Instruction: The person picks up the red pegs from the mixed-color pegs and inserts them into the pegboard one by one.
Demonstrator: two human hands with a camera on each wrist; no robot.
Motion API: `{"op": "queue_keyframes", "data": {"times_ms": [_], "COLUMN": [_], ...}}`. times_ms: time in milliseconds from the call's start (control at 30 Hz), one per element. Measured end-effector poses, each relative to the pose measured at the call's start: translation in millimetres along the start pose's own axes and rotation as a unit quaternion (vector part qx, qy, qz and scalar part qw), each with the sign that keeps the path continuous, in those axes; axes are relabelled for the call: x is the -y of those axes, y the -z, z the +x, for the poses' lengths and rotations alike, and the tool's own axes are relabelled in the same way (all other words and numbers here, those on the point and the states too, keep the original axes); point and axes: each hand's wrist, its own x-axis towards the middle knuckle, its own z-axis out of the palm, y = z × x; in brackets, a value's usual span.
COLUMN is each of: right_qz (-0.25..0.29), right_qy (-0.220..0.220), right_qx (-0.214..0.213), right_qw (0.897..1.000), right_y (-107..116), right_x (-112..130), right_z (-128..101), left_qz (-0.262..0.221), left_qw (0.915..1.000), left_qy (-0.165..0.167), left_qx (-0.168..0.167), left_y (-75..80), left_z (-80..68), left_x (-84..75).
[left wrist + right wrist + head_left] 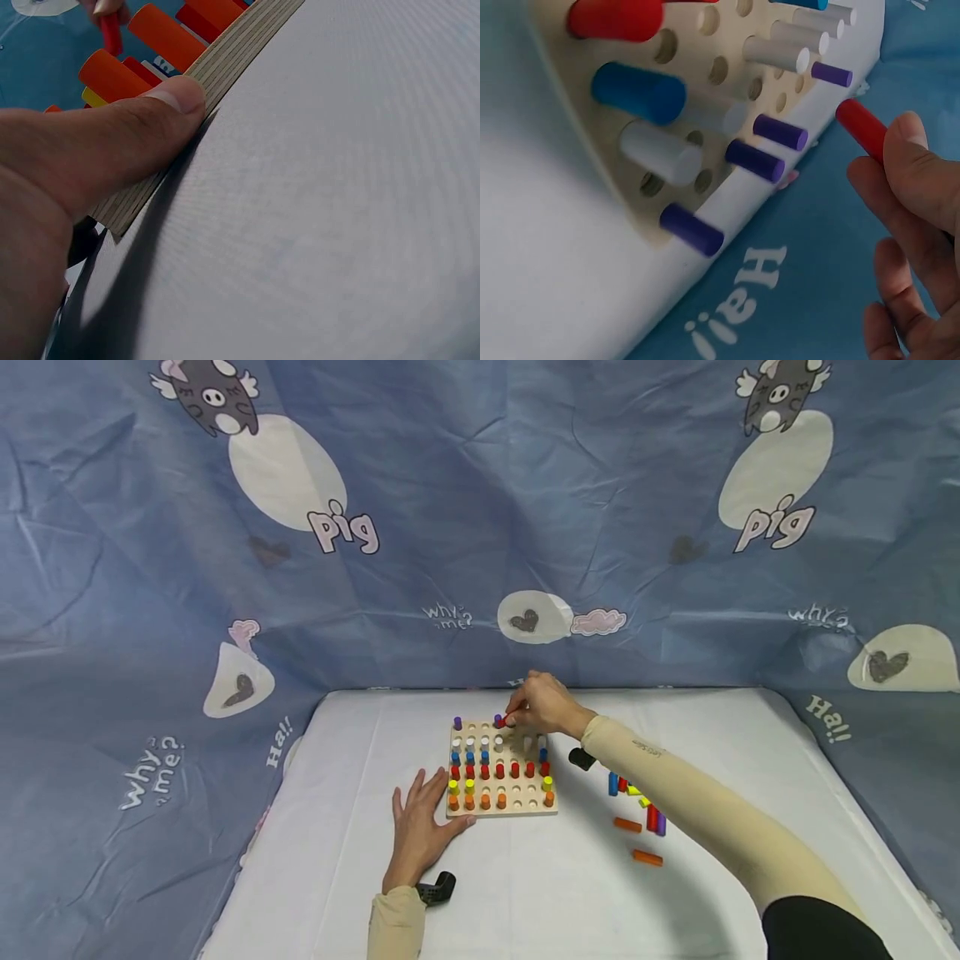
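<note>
purple pegs [769, 146] crowd the board's [517, 802] far row.

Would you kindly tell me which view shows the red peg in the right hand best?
The right wrist view: the red peg is close and sharp, pinched by the right hand. The head view shows it tiny; the left wrist view catches only a blurred bit.

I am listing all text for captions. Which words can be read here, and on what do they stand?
All on the blue cloth:
"pig" twice
"why? me?" left, centre; right, partly legible
"Ha!!" left, right
"Ha!!" also in the right wrist view
Sleeve mark: too small to read.
</note>
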Motion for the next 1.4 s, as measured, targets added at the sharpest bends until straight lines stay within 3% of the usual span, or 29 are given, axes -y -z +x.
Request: {"op": "queue_keyframes", "data": {"times_ms": [300, 933, 1400], "right_qz": [-0.039, -0.069, -0.066], "right_qy": [-0.013, 0.021, 0.002], "right_qx": [0.01, 0.014, 0.03], "right_qw": [0.999, 0.997, 0.997], "right_y": [-13.8, -41.8, -66.7], "right_x": [10.9, 23.3, 24.9], "right_z": [15.2, 44.9, 49.7], "left_qz": [0.0, 0.001, -0.003], "left_qw": [1.0, 1.0, 0.9999], "left_qy": [0.006, -0.002, -0.015], "left_qx": [0.005, 0.006, 0.002], "left_y": [0.4, -0.3, -1.6], "left_z": [0.5, 1.3, 0.2], "left_x": [-1.7, 1.4, 0.9]}}
